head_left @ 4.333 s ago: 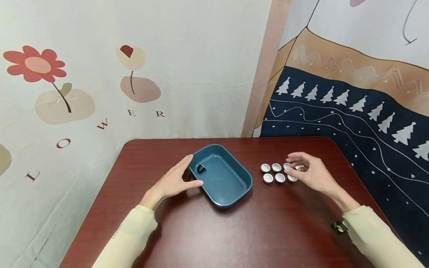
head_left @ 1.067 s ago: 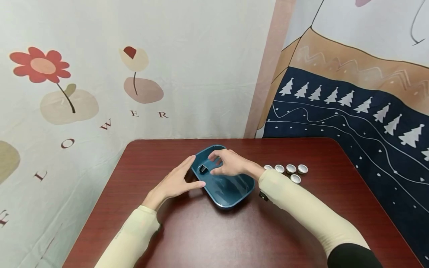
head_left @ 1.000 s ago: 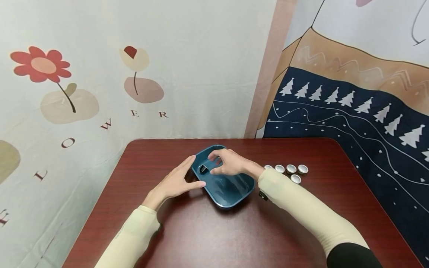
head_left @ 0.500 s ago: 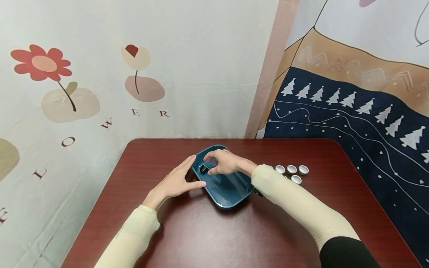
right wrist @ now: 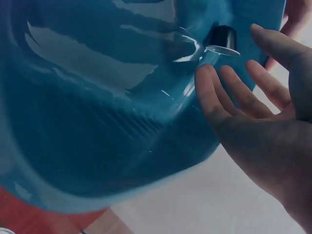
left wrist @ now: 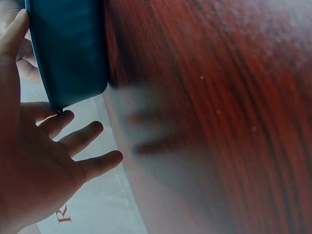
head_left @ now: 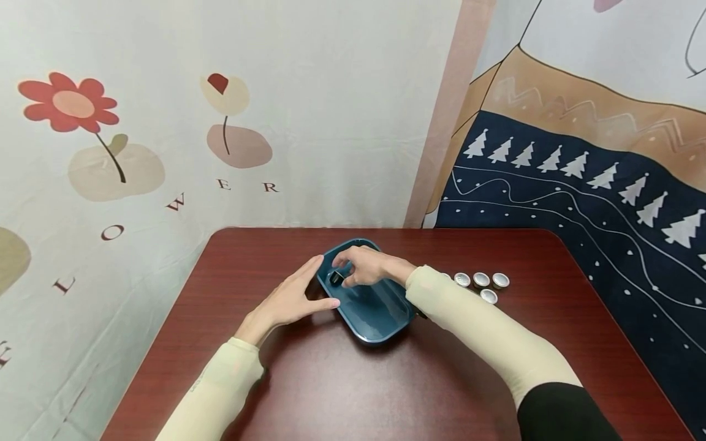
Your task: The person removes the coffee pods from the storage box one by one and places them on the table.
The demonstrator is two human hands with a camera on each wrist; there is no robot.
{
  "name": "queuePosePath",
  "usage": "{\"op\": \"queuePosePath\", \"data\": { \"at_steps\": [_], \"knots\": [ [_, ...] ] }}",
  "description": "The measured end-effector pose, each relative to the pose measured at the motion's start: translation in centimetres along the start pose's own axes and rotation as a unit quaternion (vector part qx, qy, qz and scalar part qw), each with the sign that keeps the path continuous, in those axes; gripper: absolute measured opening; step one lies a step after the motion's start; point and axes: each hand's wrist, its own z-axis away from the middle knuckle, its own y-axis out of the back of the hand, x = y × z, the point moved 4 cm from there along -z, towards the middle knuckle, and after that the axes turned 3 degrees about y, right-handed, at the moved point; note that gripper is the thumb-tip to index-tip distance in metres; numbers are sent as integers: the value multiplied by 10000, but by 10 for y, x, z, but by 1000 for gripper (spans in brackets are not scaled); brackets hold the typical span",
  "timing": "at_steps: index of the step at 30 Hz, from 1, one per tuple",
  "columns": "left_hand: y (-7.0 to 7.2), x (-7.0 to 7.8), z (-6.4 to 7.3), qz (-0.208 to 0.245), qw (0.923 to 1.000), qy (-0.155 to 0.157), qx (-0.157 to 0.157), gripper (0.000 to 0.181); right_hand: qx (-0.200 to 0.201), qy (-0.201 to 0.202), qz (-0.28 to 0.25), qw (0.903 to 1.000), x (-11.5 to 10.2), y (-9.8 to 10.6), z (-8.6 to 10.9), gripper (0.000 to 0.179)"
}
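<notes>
A blue rectangular tray [head_left: 380, 327] stands on the table. Inside it, close to the left wall, lies a dark coffee capsule [head_left: 336, 278] with a silvery rim. My left hand [head_left: 289, 297] touches the tray's left edge, fingers and thumb spread and straight; the left wrist view shows its fingers by the tray's corner [left wrist: 73, 92]. Over the tray reaches my right hand [head_left: 366, 267], its thumb and fingers parted around the capsule. In the right wrist view, gaps show between these fingers and the capsule [right wrist: 223, 39], and nothing is held.
Several coffee capsules [head_left: 481, 280], white lids up, stand on the red-brown table [head_left: 353, 392] right of the tray; the right forearm hides some of them. A patterned curtain [head_left: 331, 122] hangs behind the table.
My right hand has gone from the capsules on the right to the inside of the tray, then edged left toward the dark capsule. The left hand stays at the tray's edge.
</notes>
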Motion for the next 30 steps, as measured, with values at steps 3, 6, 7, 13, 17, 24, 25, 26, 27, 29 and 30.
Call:
{"op": "queuePosePath", "data": {
  "at_steps": [3, 6, 7, 13, 17, 24, 25, 26, 27, 29, 30],
  "knots": [
    [1, 0, 1, 11, 10000, 8, 11, 123, -98, 2, 15, 10000, -2, 1, -2, 55],
    [1, 1, 1, 21, 10000, 16, 13, 123, -174, -2, 55, 9998, -3, 1, -4, 54],
    [1, 1, 1, 19, 10000, 11, 8, 123, -196, -8, 78, 9998, -3, 1, -5, 54],
    [1, 2, 1, 5, 10000, -14, 26, 122, -227, -8, 289, 9993, -1, -1, -10, 53],
    [1, 3, 1, 10, 10000, -39, 39, 122, -259, -28, 379, 9989, 1, -4, -13, 53],
    [0, 2, 0, 47, 10000, -17, 1, 122, -268, -127, 486, 9984, 3, -7, -16, 48],
    [0, 1, 0, 43, 10000, -16, 2, 122, -267, -120, 529, 9982, 3, -7, -16, 47],
    [0, 1, 0, 31, 10000, -15, 8, 122, -265, -116, 572, 9979, 2, -7, -16, 46],
    [0, 1, 0, 25, 10000, -13, 6, 122, -263, -107, 623, 9977, 2, -7, -16, 45],
    [0, 1, 0, -16, 10000, -31, 18, 121, -262, -85, 696, 9972, 3, -8, -17, 43],
    [0, 0, 0, -28, 10000, -26, 20, 121, -264, -75, 731, 9969, 3, -8, -18, 42]
  ]
}}
